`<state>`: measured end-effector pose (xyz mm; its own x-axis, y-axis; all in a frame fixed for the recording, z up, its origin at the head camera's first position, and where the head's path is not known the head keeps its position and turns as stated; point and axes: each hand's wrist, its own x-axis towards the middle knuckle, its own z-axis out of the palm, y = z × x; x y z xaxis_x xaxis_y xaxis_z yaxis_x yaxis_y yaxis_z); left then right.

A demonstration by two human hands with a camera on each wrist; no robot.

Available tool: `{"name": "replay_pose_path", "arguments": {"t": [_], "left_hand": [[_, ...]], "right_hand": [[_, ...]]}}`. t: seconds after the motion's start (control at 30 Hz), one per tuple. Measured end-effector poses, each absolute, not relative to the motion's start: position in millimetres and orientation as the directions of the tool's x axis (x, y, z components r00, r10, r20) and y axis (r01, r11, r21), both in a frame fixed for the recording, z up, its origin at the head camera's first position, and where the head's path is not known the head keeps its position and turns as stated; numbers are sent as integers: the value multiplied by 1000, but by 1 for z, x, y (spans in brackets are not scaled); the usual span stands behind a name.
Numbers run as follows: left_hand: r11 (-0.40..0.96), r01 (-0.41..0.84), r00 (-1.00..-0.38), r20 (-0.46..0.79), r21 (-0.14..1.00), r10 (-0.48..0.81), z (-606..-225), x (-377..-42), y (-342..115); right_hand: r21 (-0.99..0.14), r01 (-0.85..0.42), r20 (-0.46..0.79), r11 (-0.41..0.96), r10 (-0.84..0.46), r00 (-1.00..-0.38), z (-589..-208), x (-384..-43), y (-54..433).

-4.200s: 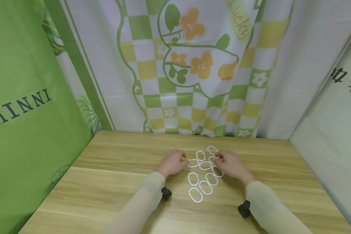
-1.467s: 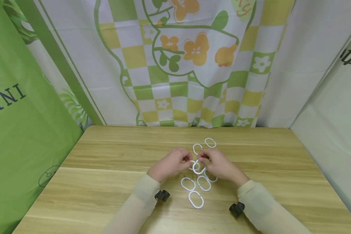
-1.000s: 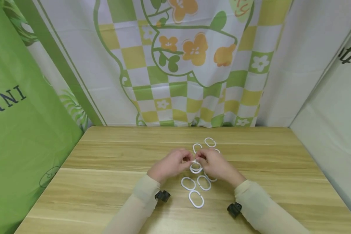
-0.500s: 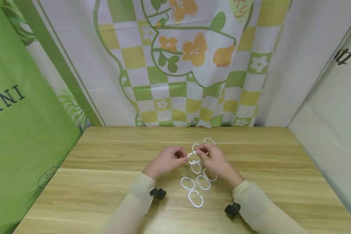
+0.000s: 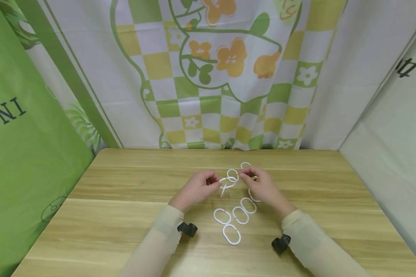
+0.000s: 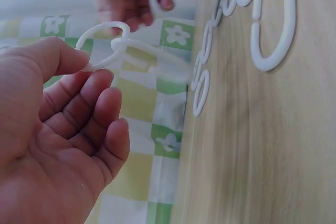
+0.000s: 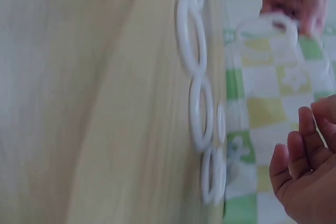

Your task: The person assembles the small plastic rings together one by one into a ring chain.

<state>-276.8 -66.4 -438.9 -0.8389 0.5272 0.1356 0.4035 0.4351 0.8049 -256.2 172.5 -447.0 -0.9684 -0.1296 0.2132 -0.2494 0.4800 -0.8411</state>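
Thumb and fingertips of my left hand (image 5: 197,189) pinch a white oval plastic ring (image 6: 103,45) with a small gap in it. A second white ring (image 6: 152,53) is hooked through it and hangs down, blurred in the left wrist view. Just to the right, my right hand (image 5: 264,189) is above the table with thumb and fingers together. A white curved ring end (image 6: 155,4) shows between those fingers in the left wrist view; the rest of that ring is hidden. At the right wrist view's edge, the right hand's fingers (image 7: 310,153) are partly cut off.
Several loose white rings lie on the wooden table (image 5: 124,215): near ones include one ring (image 5: 231,234) at the front and another (image 5: 222,216) behind it. Far rings (image 5: 245,165) lie past the hands. A checked curtain (image 5: 208,107) hangs behind the table's back edge.
Both hands first hovered at the rings, then worked together on two rings. The left hand now holds the linked pair raised; the right hand has moved off to the right and grips another ring.
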Motion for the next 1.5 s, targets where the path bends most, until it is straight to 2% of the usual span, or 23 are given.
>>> {"name": "replay_pose_path", "arguments": {"t": [0.2,0.47,0.7,1.07,1.17,1.37,1.5], "left_hand": [[428,382,-851,131,819,509,-436,-275,-73],[438,410,-839,143,800,525,-435,-277,-77],[434,421,-831,148,796,536,-439,-278,-75],[450,421,-832,139,787,537,-438,-274,-72],[455,422,-831,134,784,540,-437,-274,-71],[451,425,-828,135,785,544,-437,-274,-68],[462,432,-829,140,774,541,-439,-275,-66]], "right_hand": [[-764,-167,159,623,-70,-985,-459,-274,203],[-656,-115,48,746,-111,-993,-465,-291,220],[-577,-127,-11,807,-162,-987,-458,-302,216],[-514,-113,-110,851,-195,-975,-458,-311,208],[-540,-109,-103,835,-194,-976,-459,-309,209],[-697,-92,-24,711,-151,-988,-459,-298,212],[-752,-121,30,648,-150,-988,-451,-286,207]]}}
